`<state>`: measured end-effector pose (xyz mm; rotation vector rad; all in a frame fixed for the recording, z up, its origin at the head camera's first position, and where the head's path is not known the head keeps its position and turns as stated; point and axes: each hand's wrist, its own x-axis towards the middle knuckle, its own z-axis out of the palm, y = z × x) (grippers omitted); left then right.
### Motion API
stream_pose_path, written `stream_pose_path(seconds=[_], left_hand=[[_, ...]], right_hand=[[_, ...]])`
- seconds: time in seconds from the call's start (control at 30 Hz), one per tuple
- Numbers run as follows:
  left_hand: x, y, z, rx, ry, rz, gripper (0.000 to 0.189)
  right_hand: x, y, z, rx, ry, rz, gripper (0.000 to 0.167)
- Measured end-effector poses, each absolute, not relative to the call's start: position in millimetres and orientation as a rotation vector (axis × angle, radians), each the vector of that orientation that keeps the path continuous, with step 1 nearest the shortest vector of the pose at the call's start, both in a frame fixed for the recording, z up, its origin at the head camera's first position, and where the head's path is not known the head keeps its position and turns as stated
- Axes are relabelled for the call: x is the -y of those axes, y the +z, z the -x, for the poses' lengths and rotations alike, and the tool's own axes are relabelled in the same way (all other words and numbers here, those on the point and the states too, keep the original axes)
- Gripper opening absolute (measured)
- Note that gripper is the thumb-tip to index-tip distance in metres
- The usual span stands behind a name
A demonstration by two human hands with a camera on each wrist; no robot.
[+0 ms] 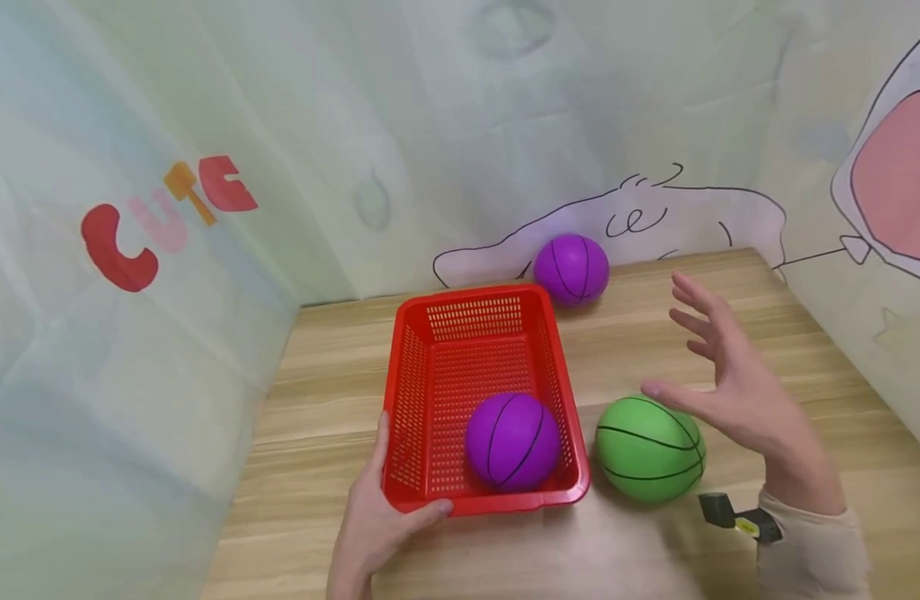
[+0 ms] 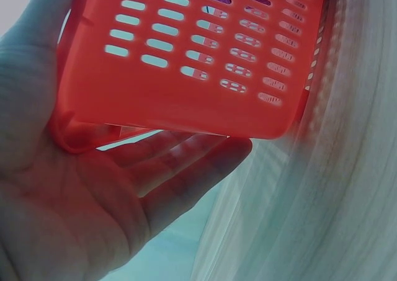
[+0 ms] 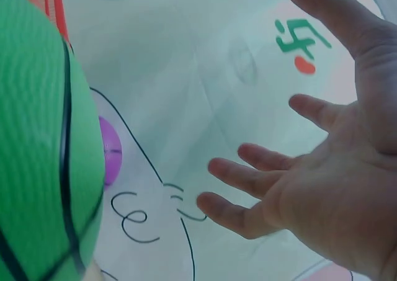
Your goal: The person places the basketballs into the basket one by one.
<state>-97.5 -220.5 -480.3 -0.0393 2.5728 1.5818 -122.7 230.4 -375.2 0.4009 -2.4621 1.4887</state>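
A red plastic basket (image 1: 478,358) with perforated walls stands on the wooden table. Inside it, near the front right corner, lies a purple ball (image 1: 513,442) with black lines. My left hand (image 1: 381,508) grips the basket's front left corner, thumb over the front rim and fingers along the left side; the left wrist view shows this hand (image 2: 93,200) against the basket wall (image 2: 180,98). Right of the basket sits a green ball (image 1: 650,450). My right hand (image 1: 741,383) hovers above and right of it, fingers spread, holding nothing; the right wrist view shows the green ball (image 3: 43,144) apart from its palm.
A second purple ball (image 1: 572,270) rests behind the basket's back right corner, close to the rear curtain. Printed cloth (image 1: 302,125) hangs along the back and both sides. Wooden tabletop (image 1: 310,417) extends left of the basket.
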Motion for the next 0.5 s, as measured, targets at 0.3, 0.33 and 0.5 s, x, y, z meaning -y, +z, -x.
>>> stream_pose_path(seconds=[0.3, 0.33, 0.5], left_hand=[[221, -481, 98, -2.568, 1.592, 0.044, 0.150], [221, -481, 98, -2.570, 1.593, 0.041, 0.151], [220, -481, 97, -2.566, 1.605, 0.032, 0.151]], right_hand=[[-252, -390, 123, 2.448, 1.685, -0.537, 0.134], [-253, -392, 122, 2.445, 1.701, -0.543, 0.133], [-259, -402, 122, 2.468, 1.723, -0.577, 0.134]])
